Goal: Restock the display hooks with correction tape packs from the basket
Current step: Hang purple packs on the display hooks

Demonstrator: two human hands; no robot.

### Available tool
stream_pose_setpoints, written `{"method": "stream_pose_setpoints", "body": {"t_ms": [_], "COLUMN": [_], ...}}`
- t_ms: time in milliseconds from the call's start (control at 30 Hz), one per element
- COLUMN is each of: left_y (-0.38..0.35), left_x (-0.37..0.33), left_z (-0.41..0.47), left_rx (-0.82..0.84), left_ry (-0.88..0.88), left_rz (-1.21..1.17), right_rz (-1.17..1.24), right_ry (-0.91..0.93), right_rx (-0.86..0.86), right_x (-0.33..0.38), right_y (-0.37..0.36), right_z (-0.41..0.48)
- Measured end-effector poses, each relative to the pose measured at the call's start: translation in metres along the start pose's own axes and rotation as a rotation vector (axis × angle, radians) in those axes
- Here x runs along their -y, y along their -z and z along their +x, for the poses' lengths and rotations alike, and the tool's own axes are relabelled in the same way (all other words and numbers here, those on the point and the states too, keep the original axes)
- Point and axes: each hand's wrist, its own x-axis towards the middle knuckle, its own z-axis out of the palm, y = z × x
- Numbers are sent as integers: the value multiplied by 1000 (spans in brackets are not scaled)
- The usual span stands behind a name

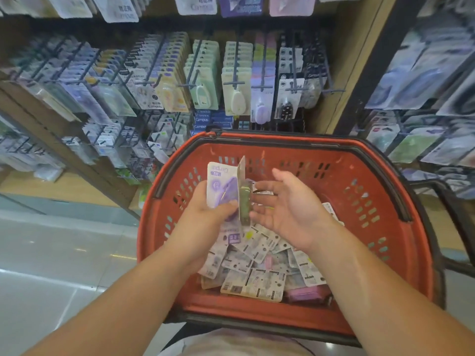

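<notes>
Over the basket (282, 140), your left grip (203, 209) pinches a purple correction tape pack (221, 183); a green pack (243, 199) stands upright beside your spread right grip (290, 209).

The red basket (372, 160) fills the centre and lower right of the frame. Loose correction tape packs (257, 281) lie jumbled on its bottom (mostly printed backs up). Across the upper half, dark display hooks (235, 83) carry rows of hanging packs (205, 95). Pale tiled floor (51, 278) shows at lower left.
</notes>
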Motion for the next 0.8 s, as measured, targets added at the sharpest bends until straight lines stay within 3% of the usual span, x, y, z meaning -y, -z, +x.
{"method": "stream_pose_setpoints", "body": {"t_ms": [100,233,367,467,533,567,667,800], "left_y": [-3,-10,-12,-1,12,20,44,55], "left_x": [-1,-3,-7,-8,-12,-13,-8,2], "left_z": [2,-1,-3,0,2,2,6,2], "left_rx": [4,20,33,17,-24,-63,-185,-231], "left_ry": [51,135,45,34,35,26,-21,-18], "left_rz": [-95,-212,-121,-50,-42,-43,-5,5], "right_rz": [-63,-385,-546,-473,-363,-420,-1044,-1654], "right_ry": [62,102,177,125,77,92,142,59], "right_rx": [-17,16,-45,0,-58,-124,-245,-145], "right_x": [1,0,-8,-5,7,13,16,-12], "right_y": [8,12,6,0,11,20,55,77], "right_z": [-5,-9,-5,1,13,20,48,84]}}
